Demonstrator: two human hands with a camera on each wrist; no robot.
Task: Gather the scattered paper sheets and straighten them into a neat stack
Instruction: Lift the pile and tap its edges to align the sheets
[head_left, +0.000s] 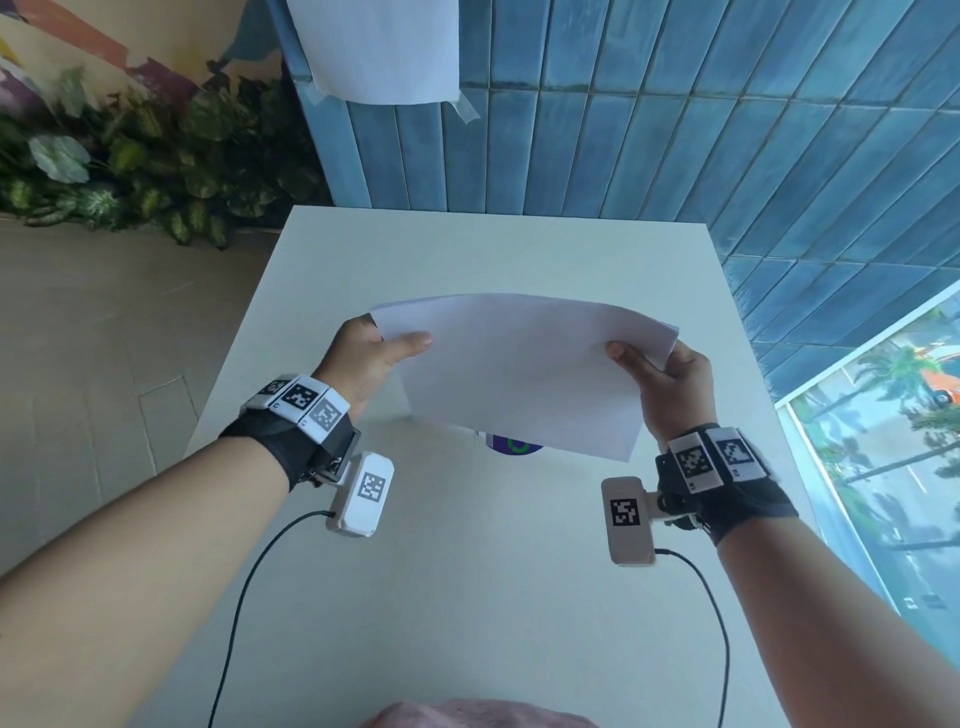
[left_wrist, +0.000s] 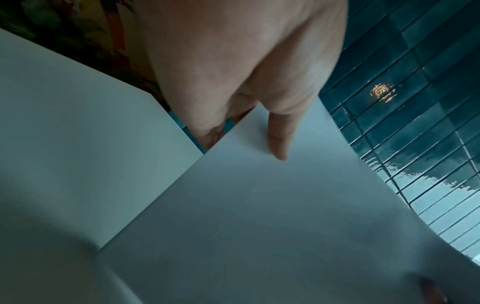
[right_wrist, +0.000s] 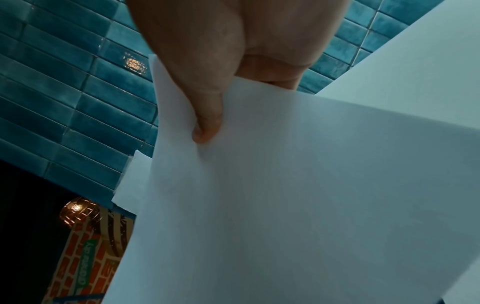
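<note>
You hold the paper sheets (head_left: 524, 371) above the white table (head_left: 467, 597), one hand at each short end. Your left hand (head_left: 363, 358) pinches its end, thumb on top; your right hand (head_left: 670, 387) pinches the other end the same way. The bundle sags between the two grips. The right wrist view shows at least two offset edges, but you cannot count the sheets exactly. One more sheet (head_left: 382, 47) is taped to the blue tiled wall (head_left: 675, 130) beyond your hands. Under the bundle's near edge, one purple and green round thing (head_left: 511, 446) peeks out; no writing on it can be read.
</note>
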